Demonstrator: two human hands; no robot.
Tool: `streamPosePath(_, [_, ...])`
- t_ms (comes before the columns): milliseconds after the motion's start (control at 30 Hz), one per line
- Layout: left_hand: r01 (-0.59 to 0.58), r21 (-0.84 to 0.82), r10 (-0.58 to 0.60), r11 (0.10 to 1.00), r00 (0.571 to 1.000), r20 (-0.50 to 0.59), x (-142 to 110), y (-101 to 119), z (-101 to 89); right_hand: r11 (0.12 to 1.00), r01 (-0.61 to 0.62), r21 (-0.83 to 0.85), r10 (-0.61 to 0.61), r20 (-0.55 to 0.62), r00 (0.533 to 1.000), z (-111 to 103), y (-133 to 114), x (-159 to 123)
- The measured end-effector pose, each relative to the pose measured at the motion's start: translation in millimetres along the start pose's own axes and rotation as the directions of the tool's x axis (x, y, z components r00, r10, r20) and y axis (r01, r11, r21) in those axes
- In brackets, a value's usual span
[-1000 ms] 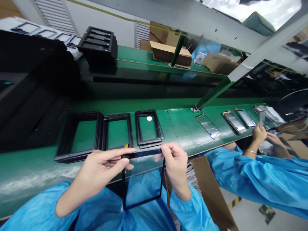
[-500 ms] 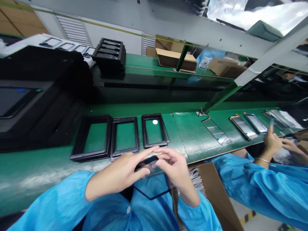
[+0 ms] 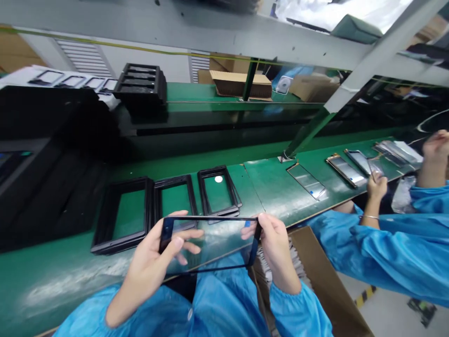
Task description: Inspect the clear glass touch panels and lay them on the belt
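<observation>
Between my two hands is a clear glass panel (image 3: 217,243) with a black border, held lengthwise above the bench's front edge. My left hand (image 3: 157,252) grips its left end, with the thumb in front and fingers showing through the glass. At the right end, my right hand (image 3: 275,248) pinches the border; a small blue tab shows by its fingertips. Beyond the panel, three groups of black rectangular frames lie on the green bench: a left stack (image 3: 122,210), a middle stack (image 3: 175,199) and a right group (image 3: 219,192) with a white round dot inside.
A lone glass panel (image 3: 306,181) and stacked panels (image 3: 346,170) lie to the right, near a co-worker's hand (image 3: 377,187). Black foam trays (image 3: 52,164) rise at the left. A slanted post (image 3: 308,133) stands behind; a cardboard box (image 3: 326,281) is below.
The glass panel has turned from a steep tilt to broadside. My hands have moved apart to its two ends. The co-worker's hands have separated, one raised. The view has shifted slightly.
</observation>
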State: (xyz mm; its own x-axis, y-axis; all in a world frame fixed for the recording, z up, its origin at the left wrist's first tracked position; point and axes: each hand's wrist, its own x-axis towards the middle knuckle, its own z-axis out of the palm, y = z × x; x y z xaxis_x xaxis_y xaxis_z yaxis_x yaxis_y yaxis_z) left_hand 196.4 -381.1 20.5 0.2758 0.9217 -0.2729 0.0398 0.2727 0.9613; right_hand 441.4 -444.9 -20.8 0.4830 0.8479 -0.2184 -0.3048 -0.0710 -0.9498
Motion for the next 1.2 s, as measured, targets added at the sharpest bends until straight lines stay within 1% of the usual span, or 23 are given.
streamPosePath(133, [0.007,-0.011,-0.007,1.000,1.000,-0.027,-4.0,-2.7,2.4,0.988,0.115,-0.100,-0.120,-0.043,0.992,1.2,-2.6,-7.0])
streamPosePath(200, [0.011,-0.017,-0.012,1.000,0.999,-0.032,-4.7,-3.4,3.5,0.978,0.148,-0.144,-0.157,-0.053,0.986,1.2,-2.6,-10.1])
streamPosePath(300, [0.018,-0.029,-0.019,0.999,0.999,-0.029,-4.4,-4.3,4.1,0.980,0.141,-0.143,-0.152,-0.067,0.986,1.5,-1.3,-12.0])
streamPosePath(500, [0.021,-0.051,-0.021,0.998,1.000,-0.012,-3.5,-8.7,2.1,0.982,0.151,-0.114,-0.156,-0.035,0.987,0.1,-0.1,-10.7])
streamPosePath(633, [0.003,-0.018,-0.003,1.000,1.000,-0.005,-1.9,-14.4,-1.7,0.993,0.118,-0.006,-0.117,0.050,0.992,-1.2,-4.0,-12.0])
streamPosePath(667, [-0.013,0.013,0.013,1.000,1.000,-0.004,-0.3,-15.5,-3.0,0.992,0.126,-0.008,-0.126,0.060,0.990,-0.9,-5.3,-13.1])
streamPosePath(700, [-0.057,0.066,0.057,0.996,0.998,-0.011,2.0,-16.0,-4.5,0.990,0.140,-0.025,-0.139,0.059,0.989,-0.4,-6.5,-14.6])
streamPosePath(733, [-0.135,0.152,0.141,0.979,0.990,-0.026,5.1,-15.7,-5.9,0.986,0.156,-0.051,-0.153,0.048,0.987,0.4,-7.5,-16.3])
streamPosePath(767, [-0.241,0.273,0.259,0.931,0.965,-0.034,9.0,-14.4,-7.3,0.982,0.169,-0.080,-0.167,0.034,0.985,1.4,-8.3,-18.2])
streamPosePath(800, [-0.359,0.412,0.397,0.838,0.918,-0.006,13.5,-12.2,-8.5,0.978,0.179,-0.109,-0.178,0.024,0.984,2.5,-8.8,-20.2])
streamPosePath(833, [-0.469,0.540,0.519,0.699,0.852,0.070,18.6,-9.0,-9.5,0.973,0.189,-0.135,-0.188,0.022,0.982,3.6,-8.9,-22.2])
streamPosePath(867, [-0.559,0.629,0.595,0.541,0.782,0.183,23.9,-5.2,-10.0,0.967,0.199,-0.157,-0.197,0.027,0.980,4.6,-8.7,-24.1])
streamPosePath(900, [-0.627,0.668,0.618,0.402,0.723,0.307,29.2,-1.0,-10.2,0.962,0.211,-0.175,-0.208,0.034,0.977,5.5,-8.2,-25.8])
streamPosePath(933, [-0.682,0.663,0.604,0.308,0.679,0.417,34.2,3.2,-9.9,0.957,0.222,-0.189,-0.219,0.038,0.975,6.1,-7.4,-27.3])
streamPosePath(967, [-0.726,0.637,0.574,0.261,0.647,0.502,38.5,7.0,-9.3,0.954,0.227,-0.198,-0.224,0.042,0.974,6.4,-6.6,-28.5])
streamPosePath(1000, [-0.755,0.607,0.546,0.248,0.627,0.556,41.8,10.2,-8.4,0.953,0.227,-0.202,-0.223,0.041,0.974,6.4,-5.8,-29.4])
streamPosePath(1033, [-0.771,0.584,0.529,0.253,0.616,0.584,44.1,12.6,-7.5,0.954,0.222,-0.203,-0.218,0.039,0.975,6.1,-4.9,-30.0])
streamPosePath(1133, [-0.801,0.538,0.549,0.261,0.582,0.600,44.7,15.0,-5.2,0.959,0.207,-0.193,-0.205,0.029,0.978,4.9,-3.4,-30.0])
streamPosePath(1167, [-0.802,0.539,0.564,0.256,0.577,0.591,43.4,14.7,-4.7,0.961,0.204,-0.187,-0.202,0.030,0.979,4.9,-3.4,-29.4])
streamPosePath(1200, [-0.796,0.547,0.570,0.258,0.583,0.579,41.7,14.3,-3.9,0.963,0.200,-0.181,-0.197,0.032,0.980,5.4,-3.6,-28.6])
